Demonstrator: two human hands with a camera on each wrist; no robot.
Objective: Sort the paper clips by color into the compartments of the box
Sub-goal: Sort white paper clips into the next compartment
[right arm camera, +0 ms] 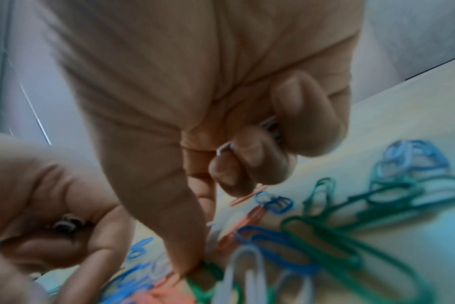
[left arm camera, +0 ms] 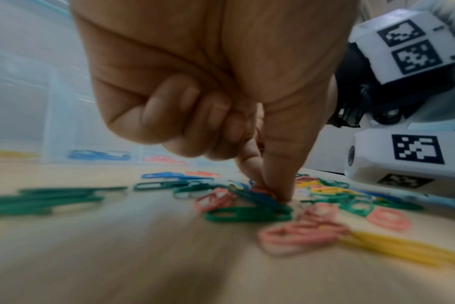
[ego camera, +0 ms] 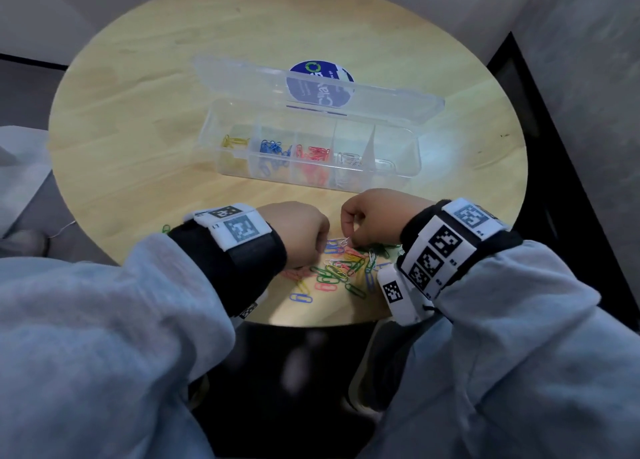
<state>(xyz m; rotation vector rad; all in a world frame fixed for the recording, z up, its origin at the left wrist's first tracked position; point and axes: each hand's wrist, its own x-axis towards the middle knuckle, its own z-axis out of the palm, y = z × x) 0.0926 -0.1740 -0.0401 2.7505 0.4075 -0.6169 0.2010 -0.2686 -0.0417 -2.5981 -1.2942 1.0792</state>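
A clear compartment box [ego camera: 412, 167] stands open mid-table, holding yellow clips [ego camera: 235, 141], blue clips [ego camera: 273, 146], red clips [ego camera: 315, 153] and white clips [ego camera: 349, 158] in separate compartments. A mixed pile of paper clips [ego camera: 336, 271] lies near the table's front edge. My left hand [ego camera: 320, 247] is down on the pile, thumb and forefinger pinching a clip [left arm camera: 262, 200] that looks blue; its other fingers are curled. My right hand [ego camera: 346, 242] pinches a white clip [ego camera: 343, 241] at the pile. Its curled fingers hold more white clips [right arm camera: 247, 139].
The box lid [ego camera: 381, 101] leans back behind the compartments, over a round blue sticker [ego camera: 320, 77]. A single green clip [ego camera: 166, 229] lies left of my left wrist. The round wooden table [ego camera: 138, 112] ends just below the pile; a dark wall edge runs at right.
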